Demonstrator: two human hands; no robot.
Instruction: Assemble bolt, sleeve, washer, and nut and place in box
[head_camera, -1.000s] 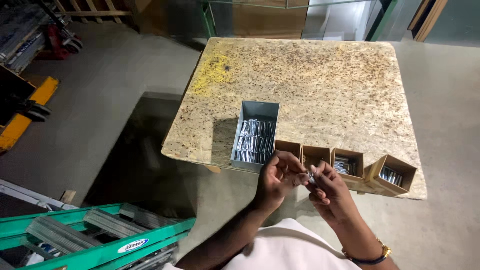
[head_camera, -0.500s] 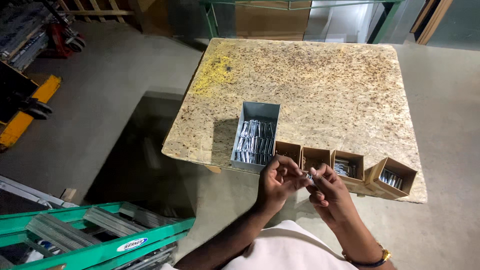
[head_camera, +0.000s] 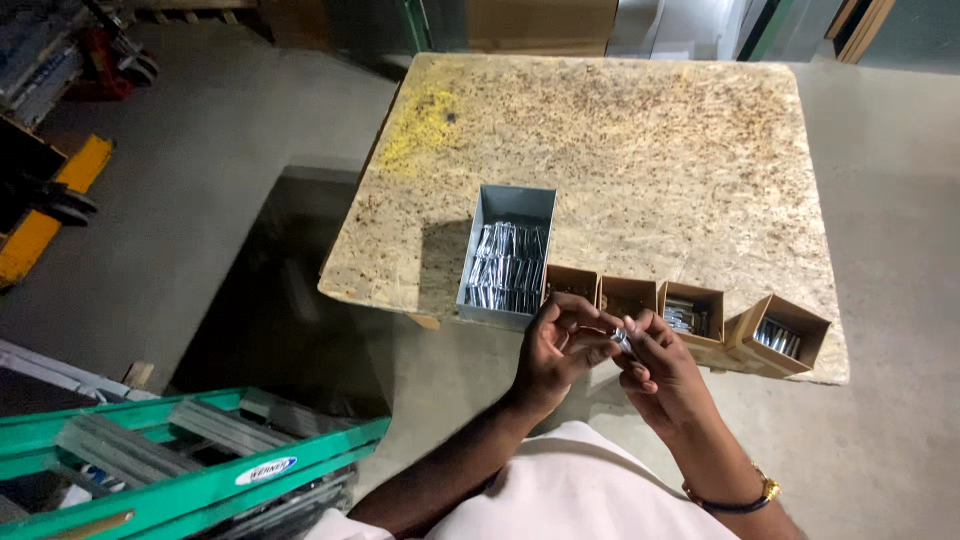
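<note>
Just off the near edge of the desk (head_camera: 640, 150), a small shiny metal part (head_camera: 623, 340) is pinched between the fingertips of both hands. It is gripped by the left hand (head_camera: 556, 350) from the left and by the right hand (head_camera: 668, 372) from the right, fingers curled around it. Behind them, a grey metal tray (head_camera: 508, 258) of silvery pieces and four small cardboard boxes (head_camera: 690, 312) are lined along the desk's edge.

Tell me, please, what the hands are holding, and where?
A small metal piece, pinched between the fingertips of both the left hand and right hand; which part is unclear.
</note>
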